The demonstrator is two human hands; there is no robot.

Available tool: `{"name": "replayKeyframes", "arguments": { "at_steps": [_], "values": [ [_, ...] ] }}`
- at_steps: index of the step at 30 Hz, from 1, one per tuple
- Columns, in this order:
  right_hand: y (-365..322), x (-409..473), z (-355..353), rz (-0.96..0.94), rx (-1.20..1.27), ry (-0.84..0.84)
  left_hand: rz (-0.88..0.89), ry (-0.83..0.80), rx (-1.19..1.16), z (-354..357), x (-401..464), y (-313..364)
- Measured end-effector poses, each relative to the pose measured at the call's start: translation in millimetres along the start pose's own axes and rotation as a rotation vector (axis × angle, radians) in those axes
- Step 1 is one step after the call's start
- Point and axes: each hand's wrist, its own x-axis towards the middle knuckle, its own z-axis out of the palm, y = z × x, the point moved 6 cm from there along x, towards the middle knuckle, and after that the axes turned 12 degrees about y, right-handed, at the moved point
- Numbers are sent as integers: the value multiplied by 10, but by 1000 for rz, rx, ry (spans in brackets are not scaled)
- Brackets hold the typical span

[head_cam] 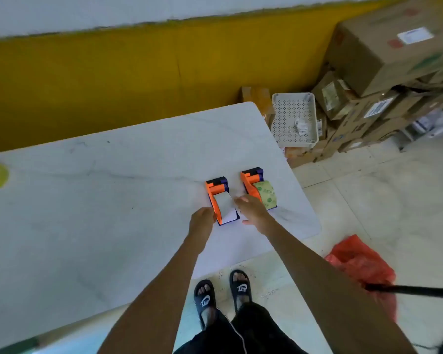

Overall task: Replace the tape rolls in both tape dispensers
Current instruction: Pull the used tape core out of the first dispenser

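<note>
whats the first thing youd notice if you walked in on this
Two bright orange tape dispensers sit side by side near the right edge of the white table: the left dispenser carries a white roll, the right dispenser a greenish one. The left hand and right hand flank the left dispenser. Behind runs a yellow wall band, with stacked cardboard boxes in the far right corner.

Both bare arms reach forward to the left tape dispenser [220, 200]. The left hand [202, 219] rests against its left side, fingers hidden. The right hand [251, 209] hovers at its right side, fingers relaxed, fingertips touching its roll.
</note>
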Motion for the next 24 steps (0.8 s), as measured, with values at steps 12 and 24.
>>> {"name": "replayKeyframes", "arguments": {
  "at_steps": [12,24],
  "values": [
    [-89,141,15,-133,-14,-98,32,102,-28,77,-7,211],
    [-204,188,13,-252,16,-94,65,186,-72,-33,1,412]
  ]
}}
